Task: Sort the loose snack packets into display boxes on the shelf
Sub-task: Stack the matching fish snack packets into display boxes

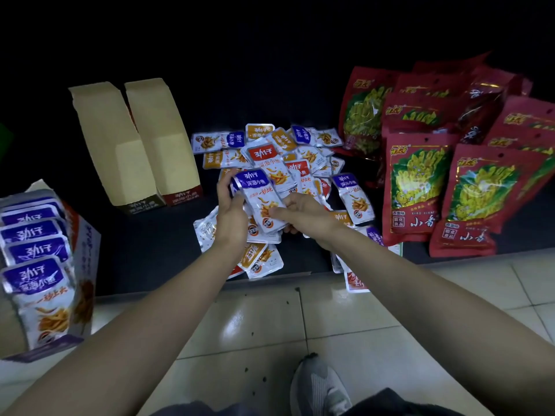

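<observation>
A heap of loose snack packets (279,151) with purple, red and orange tops lies on the dark shelf (150,244). Over the heap, my left hand (229,213) and my right hand (303,213) together hold a small stack of purple-topped packets (258,199). The left hand grips its left side and the right hand pinches its lower right edge. Two empty cardboard display boxes (144,145) stand open to the left of the heap. At the far left, a purple display box (81,250) holds a row of purple-topped packets (36,250).
Large red snack bags (420,181) are piled on the right of the shelf, close to the heap. The shelf's front edge runs just below my wrists, with a tiled floor (270,319) beneath. My grey shoe (318,385) shows at the bottom.
</observation>
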